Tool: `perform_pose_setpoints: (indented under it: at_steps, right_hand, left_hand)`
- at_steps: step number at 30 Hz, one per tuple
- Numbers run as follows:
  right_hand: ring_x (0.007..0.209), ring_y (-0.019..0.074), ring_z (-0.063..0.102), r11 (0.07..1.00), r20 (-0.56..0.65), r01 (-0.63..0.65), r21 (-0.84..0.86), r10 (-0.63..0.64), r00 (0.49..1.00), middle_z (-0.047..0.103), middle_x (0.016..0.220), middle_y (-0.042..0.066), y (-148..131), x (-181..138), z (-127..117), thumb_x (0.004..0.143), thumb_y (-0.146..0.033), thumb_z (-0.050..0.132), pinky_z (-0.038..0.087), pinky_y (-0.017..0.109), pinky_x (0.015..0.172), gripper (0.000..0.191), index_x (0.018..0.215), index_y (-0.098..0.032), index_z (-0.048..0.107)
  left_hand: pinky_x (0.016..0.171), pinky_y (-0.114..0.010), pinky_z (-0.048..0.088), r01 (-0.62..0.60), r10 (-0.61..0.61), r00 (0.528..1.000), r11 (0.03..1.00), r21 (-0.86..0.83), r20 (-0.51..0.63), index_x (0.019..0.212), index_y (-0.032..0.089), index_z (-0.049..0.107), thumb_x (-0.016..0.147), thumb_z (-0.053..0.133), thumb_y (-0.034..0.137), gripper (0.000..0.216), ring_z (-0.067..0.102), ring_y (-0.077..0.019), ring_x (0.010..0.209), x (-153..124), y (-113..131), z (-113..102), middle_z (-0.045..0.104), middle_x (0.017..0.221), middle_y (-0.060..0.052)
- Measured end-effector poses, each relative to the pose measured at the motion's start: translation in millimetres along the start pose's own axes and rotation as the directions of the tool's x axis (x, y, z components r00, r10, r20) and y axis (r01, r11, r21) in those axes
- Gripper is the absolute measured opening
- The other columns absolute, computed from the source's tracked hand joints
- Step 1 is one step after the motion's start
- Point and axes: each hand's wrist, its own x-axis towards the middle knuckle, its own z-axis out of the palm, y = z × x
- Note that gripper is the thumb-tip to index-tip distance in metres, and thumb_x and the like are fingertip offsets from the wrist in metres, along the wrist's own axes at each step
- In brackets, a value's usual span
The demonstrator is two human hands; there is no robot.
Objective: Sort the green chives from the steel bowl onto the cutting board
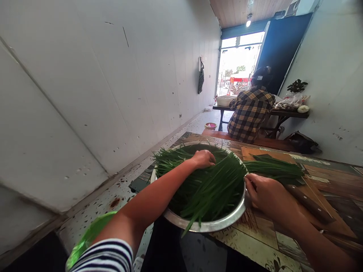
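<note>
Metal basin (224,223) on the worktop (258,241), filled with long green leaves (215,185); left hand (203,158) curled among them, its grip hidden, light pressure likely best against bruising. Right hand (262,189), fingers pinched at the basin's edge beside leaf ends, hold unclear; bracing there should steady it. Beyond, rightward: cutting board (247,153), second leaf bundle (275,170), knife (310,204).
</note>
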Motion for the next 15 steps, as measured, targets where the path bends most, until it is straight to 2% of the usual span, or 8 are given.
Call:
perform_pose_setpoints:
  at_steps: [5, 8, 11, 15]
  right_hand:
    - [0.059, 0.0146, 0.060, 1.000, 0.012, -0.006, -0.022, 0.007, 1.000, 0.068, 0.069, 0.005, -1.0, 4.1, -1.3, 0.089, -0.029, 0.036, 0.030, 0.027, 0.055, 0.031, 0.069, -0.019, 0.057]
    - [0.058, 0.0142, 0.059, 0.999, 0.037, -0.021, -0.028, 0.022, 0.999, 0.068, 0.070, 0.005, -1.3, 6.8, -1.9, 0.089, -0.029, 0.036, 0.029, 0.027, 0.054, 0.030, 0.069, -0.019, 0.057]
    - [0.061, 0.0149, 0.060, 0.999, 0.067, -0.031, -0.023, 0.033, 0.997, 0.068, 0.071, 0.005, -0.3, 8.4, -1.2, 0.089, -0.029, 0.036, 0.029, 0.027, 0.055, 0.031, 0.071, -0.019, 0.058]
    - [0.064, 0.0157, 0.061, 0.999, 0.089, -0.041, -0.003, 0.042, 0.995, 0.069, 0.074, 0.005, 2.6, 10.0, 2.5, 0.090, -0.030, 0.035, 0.030, 0.027, 0.057, 0.032, 0.074, -0.019, 0.060]
  left_hand:
    - [0.084, -0.034, 0.044, 0.028, -0.026, 1.000, 0.987, 0.160, -0.011, 0.087, 0.023, 0.075, 0.067, 0.065, 0.022, 0.022, 0.061, -0.0215, 0.085, -0.8, 1.8, 4.8, 0.069, 0.087, -0.005]
    - [0.086, -0.034, 0.044, 0.054, -0.056, 0.998, 0.979, 0.195, 0.007, 0.091, 0.022, 0.074, 0.070, 0.062, 0.023, 0.024, 0.060, -0.0208, 0.089, -0.4, 4.8, 4.7, 0.069, 0.093, -0.004]
    - [0.081, -0.028, 0.046, 0.054, -0.054, 0.999, 0.991, 0.125, 0.001, 0.088, 0.021, 0.074, 0.071, 0.059, 0.020, 0.023, 0.061, -0.0175, 0.086, 1.0, 7.0, 4.0, 0.070, 0.089, -0.002]
    - [0.071, -0.023, 0.046, 0.040, -0.044, 0.995, 0.998, -0.044, -0.095, 0.084, 0.015, 0.072, 0.072, 0.056, 0.017, 0.020, 0.061, -0.0138, 0.075, 1.8, 8.7, 2.5, 0.070, 0.080, -0.003]
